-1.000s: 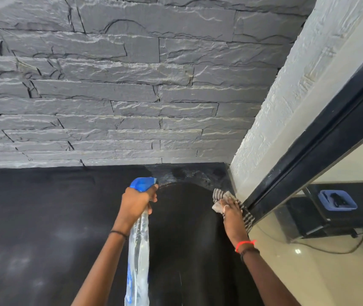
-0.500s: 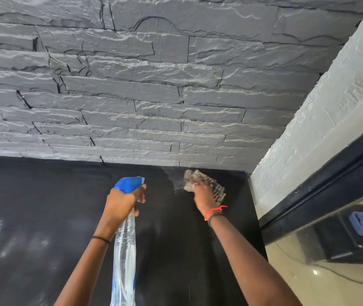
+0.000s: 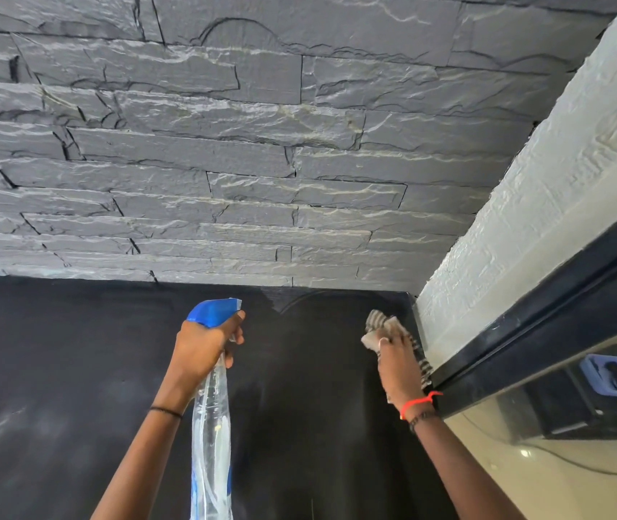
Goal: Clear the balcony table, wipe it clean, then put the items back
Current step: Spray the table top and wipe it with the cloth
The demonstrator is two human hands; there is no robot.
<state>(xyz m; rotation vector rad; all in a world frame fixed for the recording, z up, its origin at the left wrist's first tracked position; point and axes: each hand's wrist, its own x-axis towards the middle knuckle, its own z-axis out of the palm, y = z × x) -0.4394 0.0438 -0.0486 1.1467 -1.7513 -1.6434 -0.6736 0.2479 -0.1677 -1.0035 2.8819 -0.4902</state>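
While the left hand (image 3: 201, 345) keeps its grip clamped on the spray bottle (image 3: 211, 425) above the black surface (image 3: 55, 369), the right hand (image 3: 398, 364) presses the striped cloth (image 3: 378, 324) near the surface's far right corner.

Both arms reach forward. The left hand (image 3: 201, 349) is curled tight in a grip; the right hand (image 3: 398, 364) presses flat, fingers spread, near the worktop's far right corner.

Ahead of you rises a dark grey stone wall (image 3: 224, 163). To your right, a white textured wall (image 3: 547, 219) meets a black frame (image 3: 562, 324), with a blue tray (image 3: 616, 375) beyond the glass.
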